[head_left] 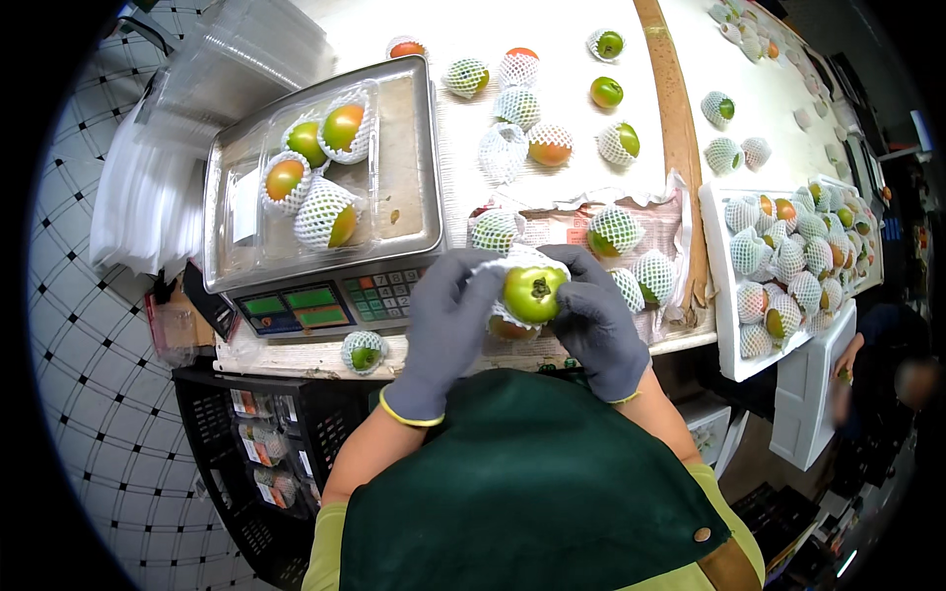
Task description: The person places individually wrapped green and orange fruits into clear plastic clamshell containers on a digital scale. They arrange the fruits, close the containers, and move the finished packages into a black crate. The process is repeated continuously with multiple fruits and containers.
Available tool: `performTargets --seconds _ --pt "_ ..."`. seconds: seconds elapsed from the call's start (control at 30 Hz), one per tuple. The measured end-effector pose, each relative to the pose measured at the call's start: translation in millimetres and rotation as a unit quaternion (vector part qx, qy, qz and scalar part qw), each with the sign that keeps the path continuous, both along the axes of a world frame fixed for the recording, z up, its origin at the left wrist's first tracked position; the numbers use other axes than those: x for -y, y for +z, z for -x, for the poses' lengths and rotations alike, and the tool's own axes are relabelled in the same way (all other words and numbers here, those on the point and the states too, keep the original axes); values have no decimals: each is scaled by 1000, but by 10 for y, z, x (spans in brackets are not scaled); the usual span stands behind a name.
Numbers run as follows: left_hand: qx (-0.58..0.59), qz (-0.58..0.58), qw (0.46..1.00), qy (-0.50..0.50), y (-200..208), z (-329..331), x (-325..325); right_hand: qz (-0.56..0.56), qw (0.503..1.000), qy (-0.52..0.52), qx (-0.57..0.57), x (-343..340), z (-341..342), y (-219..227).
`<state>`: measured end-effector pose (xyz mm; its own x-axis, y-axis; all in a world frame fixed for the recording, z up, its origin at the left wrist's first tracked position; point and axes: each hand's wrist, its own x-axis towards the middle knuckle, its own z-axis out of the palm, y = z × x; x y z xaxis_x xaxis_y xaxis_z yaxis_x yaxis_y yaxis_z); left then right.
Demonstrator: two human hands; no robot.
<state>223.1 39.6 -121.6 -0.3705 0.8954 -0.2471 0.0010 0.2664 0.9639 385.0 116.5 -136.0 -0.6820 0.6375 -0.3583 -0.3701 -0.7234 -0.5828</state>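
Nearest me, just right of the steel-topped scale's [409,148] front corner, I have the gray-gloved left hand [440,320] and right hand [603,333] closed around a green tomato [532,295], stem up; a white foam net [527,256] shows along its far edge, but I cannot tell how far it wraps underneath. A redder fruit [514,330] peeks out just below it. Lower than the scale's front, a black crate [194,433] holds clear boxes [259,441] of netted fruit, which I read as finished packs. Just in front of the scale sits one small netted tomato [364,352]. On the scale rests a clear tray [266,231] with four netted tomatoes [321,212], a pack I judge not yet crated. To the scale's right, more netted fruit [615,229] lies on a printed sheet [564,231], and farther right a white foam box [727,335] is heaped with others, so much netting looks done. Level with the scale's far half, one bare tomato [606,93] seems left to net. Behind the scale's left stand stacked clear trays [236,59], apparently unused.
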Motion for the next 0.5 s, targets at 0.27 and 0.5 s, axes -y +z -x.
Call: performTargets --seconds 0.27,0.5 --pt "-290 -289 911 -49 -209 -155 89 -211 966 -30 149 72 67 0" --pt "49 -113 992 4 -266 -135 113 -195 962 -26 187 43 96 114"
